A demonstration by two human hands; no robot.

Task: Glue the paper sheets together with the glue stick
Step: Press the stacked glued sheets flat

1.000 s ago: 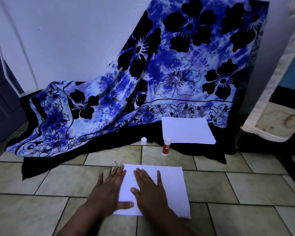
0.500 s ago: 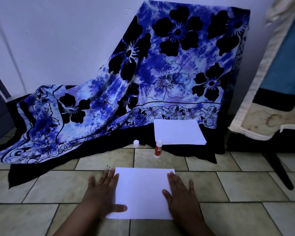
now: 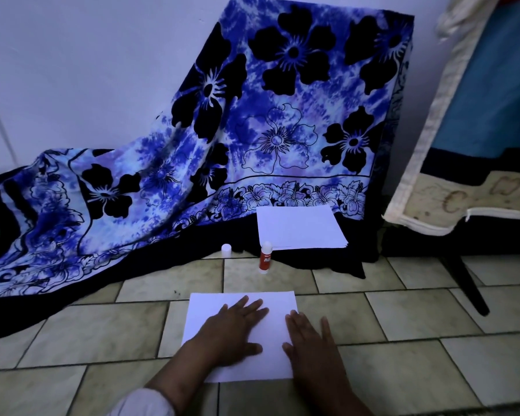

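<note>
Both hands lie flat and spread, palms down, holding nothing. The left hand (image 3: 234,328) rests on the middle of the paper sheet (image 3: 222,304) that lies on the tiled floor (image 3: 403,319). The right hand (image 3: 309,346) sits over that sheet's right edge, its thumb side on the paper and, as far as the dim light lets me judge, its outer fingers on the tile beside it. From this pose I judge they are pressing glued sheets flat; whether one sheet or two lies under the palms I cannot tell.

Taking that sheet as the landmark: it lies with its long side running left to right. The glue stick (image 3: 265,257) stands upright just beyond the sheet's far edge, a little right of the sheet's middle, apart from the paper and not touching it. Its long axis points up, with the white tip uppermost and uncovered. Its cap (image 3: 226,248) sits by itself farther back and to the left of the stick. The stack of spare paper (image 3: 297,228) lies beyond the stick, back and to the right of the sheet, resting on the dark border of the flowered blue cloth (image 3: 252,115).

The stick lies straight ahead of the gap between the two hands, roughly as near one as the other. A reach for it would go forward over the far edge. The spare stack favours the right hand.
</note>
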